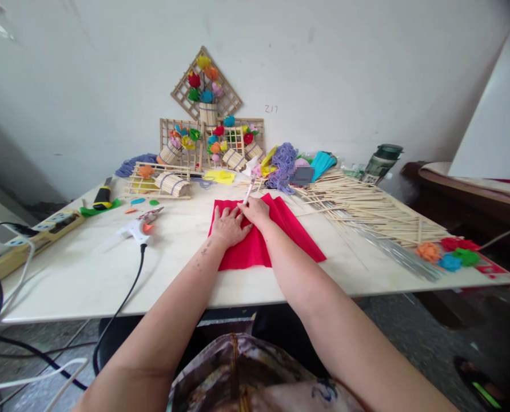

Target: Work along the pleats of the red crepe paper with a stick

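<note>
A sheet of red crepe paper [246, 254] lies creased on the white table in front of me. My left hand [228, 228] rests flat on its left part, fingers spread. Close beside it, my right hand [256, 212] is closed around a slim white pen [248, 191], which slants up and away from the paper. The pen's lower tip is hidden by my fingers.
A glue gun [137, 229] with a black cord lies left, near a utility knife [103, 194] and a power strip [53, 226]. Stick lattices with paper flowers [206, 86] stand at the back. Wooden sticks [366, 203], a bottle [381, 163] and crumpled paper pieces [429, 252] are right.
</note>
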Tool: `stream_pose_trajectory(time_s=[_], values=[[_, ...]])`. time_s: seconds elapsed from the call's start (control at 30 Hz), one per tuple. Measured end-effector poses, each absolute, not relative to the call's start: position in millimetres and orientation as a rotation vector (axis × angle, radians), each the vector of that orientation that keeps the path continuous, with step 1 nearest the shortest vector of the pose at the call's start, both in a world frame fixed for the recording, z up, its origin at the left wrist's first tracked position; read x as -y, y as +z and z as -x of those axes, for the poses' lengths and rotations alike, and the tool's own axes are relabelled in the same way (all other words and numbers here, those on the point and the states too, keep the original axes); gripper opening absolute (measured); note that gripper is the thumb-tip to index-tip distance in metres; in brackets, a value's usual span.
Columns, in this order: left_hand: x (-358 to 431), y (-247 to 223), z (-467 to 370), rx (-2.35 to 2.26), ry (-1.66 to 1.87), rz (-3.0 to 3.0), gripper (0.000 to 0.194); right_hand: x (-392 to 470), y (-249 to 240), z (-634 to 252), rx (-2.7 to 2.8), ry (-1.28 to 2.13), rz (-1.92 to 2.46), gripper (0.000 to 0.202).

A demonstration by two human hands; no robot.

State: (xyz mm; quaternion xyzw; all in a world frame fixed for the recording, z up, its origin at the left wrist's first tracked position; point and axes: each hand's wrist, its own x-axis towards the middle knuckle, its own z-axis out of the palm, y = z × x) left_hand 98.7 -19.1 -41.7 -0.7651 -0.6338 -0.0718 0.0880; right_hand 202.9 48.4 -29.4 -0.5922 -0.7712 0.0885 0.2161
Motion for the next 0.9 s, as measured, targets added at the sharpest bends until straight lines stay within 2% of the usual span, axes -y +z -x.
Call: stream_pose_trajectory(time_s=[0.6, 0.9], values=[[19.0, -42.0, -98.3, 1.909, -0.196, 2.273, 0.061, -48.3, -29.2, -202.1, 2.083, 0.255, 1.673, 0.046], [19.2, -41.4, -98.1, 1.905, -0.201, 2.28, 0.06, -52.0, -31.2, -200.8, 2.102, 0.247, 1.689, 0.042]])
